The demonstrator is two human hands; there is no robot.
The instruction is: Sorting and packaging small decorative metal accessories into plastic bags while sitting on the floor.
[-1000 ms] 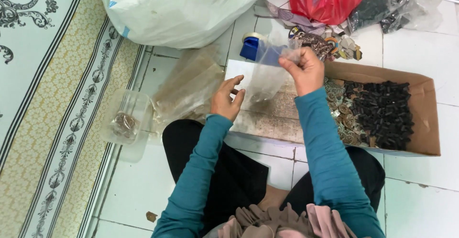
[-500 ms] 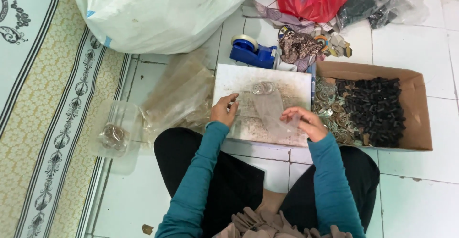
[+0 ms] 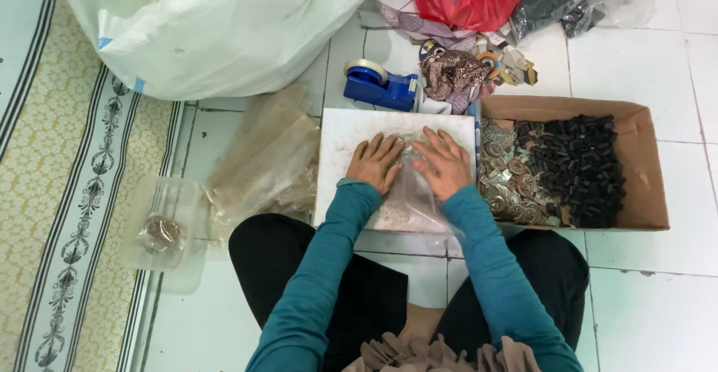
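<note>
Both hands lie flat, palms down, on a small clear plastic bag (image 3: 410,192) that rests on a white rectangular board (image 3: 340,155) before the knees: left hand (image 3: 375,163) and right hand (image 3: 446,164) press rather than clench, fingers spread. The bag looks filled and is being flattened; no seal is visible. Beyond the board stands a blue tape dispenser (image 3: 381,86), untouched. Right of it, the brown cardboard box (image 3: 649,170) still holds many metallic and black pieces.
</note>
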